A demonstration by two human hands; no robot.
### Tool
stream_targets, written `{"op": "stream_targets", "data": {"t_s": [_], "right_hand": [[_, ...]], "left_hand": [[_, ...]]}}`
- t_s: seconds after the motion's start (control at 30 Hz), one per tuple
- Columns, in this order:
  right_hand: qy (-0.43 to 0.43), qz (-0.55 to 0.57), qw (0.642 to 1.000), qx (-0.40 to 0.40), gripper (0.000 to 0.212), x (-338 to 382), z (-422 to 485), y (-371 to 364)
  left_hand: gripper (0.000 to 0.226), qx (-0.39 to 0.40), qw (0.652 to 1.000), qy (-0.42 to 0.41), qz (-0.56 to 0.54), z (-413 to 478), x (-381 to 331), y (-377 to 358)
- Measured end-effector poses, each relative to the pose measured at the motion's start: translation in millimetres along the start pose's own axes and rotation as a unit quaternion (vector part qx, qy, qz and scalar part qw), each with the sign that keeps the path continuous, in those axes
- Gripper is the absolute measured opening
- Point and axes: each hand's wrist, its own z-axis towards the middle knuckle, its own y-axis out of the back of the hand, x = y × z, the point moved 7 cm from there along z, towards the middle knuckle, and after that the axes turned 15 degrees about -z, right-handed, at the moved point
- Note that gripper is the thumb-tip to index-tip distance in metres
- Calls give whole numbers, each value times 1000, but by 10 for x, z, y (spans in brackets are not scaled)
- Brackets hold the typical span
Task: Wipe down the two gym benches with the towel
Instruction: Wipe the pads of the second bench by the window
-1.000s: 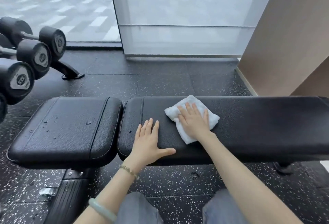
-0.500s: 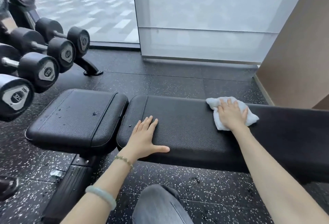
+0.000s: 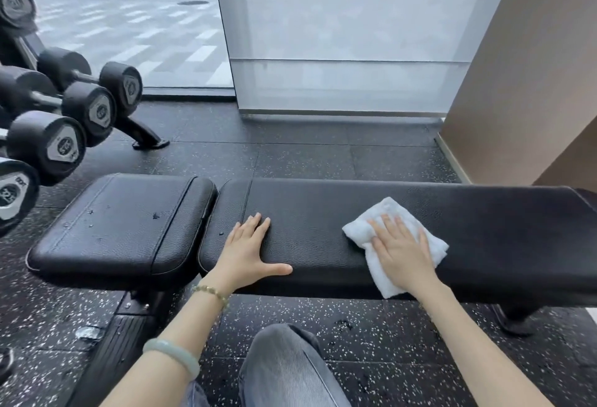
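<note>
A black padded gym bench lies across the view, with a long back pad and a shorter seat pad to its left. Water drops speckle the seat pad. A white folded towel lies on the long pad right of its middle. My right hand presses flat on the towel, fingers spread. My left hand rests flat on the long pad near its left end, fingers apart, holding nothing. A second bench is not in view.
A rack of black dumbbells stands at the left, its foot on the speckled rubber floor. A frosted glass panel and a tan wall stand behind the bench. My knee is below the pad.
My right hand slid the towel right along the long pad, then back toward its near edge. My left hand stayed planted near the pad's left end.
</note>
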Motion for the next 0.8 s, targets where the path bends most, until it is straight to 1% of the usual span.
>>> {"op": "stream_targets", "data": {"t_s": [0.07, 0.1, 0.17, 0.2, 0.23, 0.33, 0.4, 0.43, 0.5, 0.6, 0.63, 0.67, 0.7, 0.77, 0.8], "right_hand": [[-64, 4, 998, 20, 48, -245, 36, -23], [-87, 4, 996, 27, 48, -259, 63, -30], [-109, 5, 994, 31, 48, -67, 119, -11], [-103, 5, 994, 27, 48, 116, 137, 12], [-84, 4, 996, 20, 49, 347, 138, 43], [20, -2, 1000, -4, 51, 1155, 19, 92], [93, -5, 995, -29, 65, 1623, -116, 66], [123, -11, 991, -45, 71, 1787, -190, 69], [164, -20, 984, -69, 73, 1984, -247, 118], [211, -30, 977, -30, 87, 2150, -165, 131], [217, -29, 975, -31, 88, 2184, -90, 171], [217, -25, 975, -38, 87, 2215, 5, 227], [214, -24, 976, -41, 81, 2254, 131, 247], [203, -24, 978, -29, 58, 2329, 443, 276], [193, -17, 981, -22, 50, 2380, 609, 300]], "left_hand": [[146, -3, 1000, -3, 5, 1, -8, -9], [146, -6, 1000, -4, 8, -4, -10, -12], [143, -10, 1000, -11, 16, -7, -16, -13], [139, -14, 1000, -15, 21, -18, -26, -15], [134, -21, 999, -19, 27, -43, -48, -11], [121, -52, 996, -51, 43, -204, -87, -7], [109, -85, 994, -70, 28, -381, 28, 55], [107, -98, 993, -69, 15, -474, 144, 120], [114, -125, 991, -43, 4, -633, 455, 333], [130, -148, 988, 40, 16, -753, 961, 655], [134, -145, 987, 66, 25, -758, 1075, 718], [138, -135, 987, 85, 36, -751, 1150, 746], [141, -120, 987, 98, 48, -744, 1191, 745], [143, -107, 986, 110, 65, -738, 1223, 708], [144, -108, 985, 113, 69, -739, 1232, 698]]}}
